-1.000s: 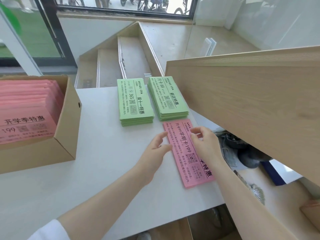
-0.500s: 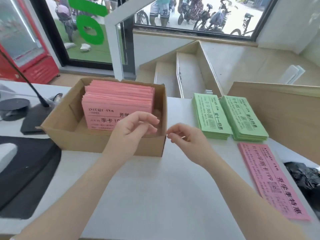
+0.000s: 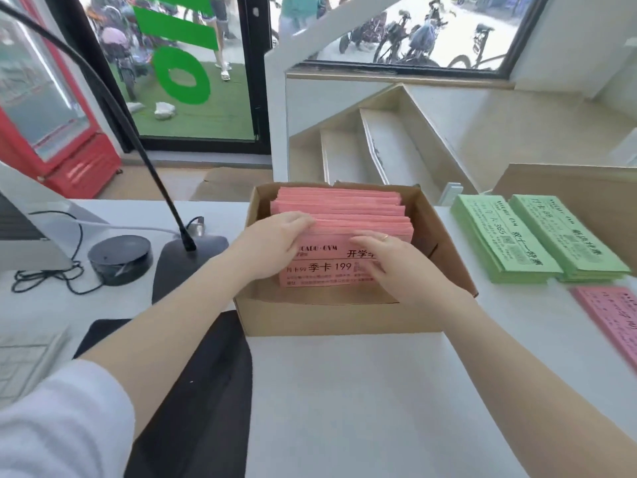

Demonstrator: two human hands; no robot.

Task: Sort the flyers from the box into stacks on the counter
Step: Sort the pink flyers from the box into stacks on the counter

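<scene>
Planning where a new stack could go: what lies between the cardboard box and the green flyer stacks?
Only bare white counter separates the cardboard box from the green flyer stacks, as the head view shows.

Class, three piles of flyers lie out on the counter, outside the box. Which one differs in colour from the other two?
The pink pile at the counter's right edge, nearest the camera. The two piles behind it are green.

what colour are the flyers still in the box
Pink, with dark print; the flyers in the cardboard box show best in the head view.
</scene>
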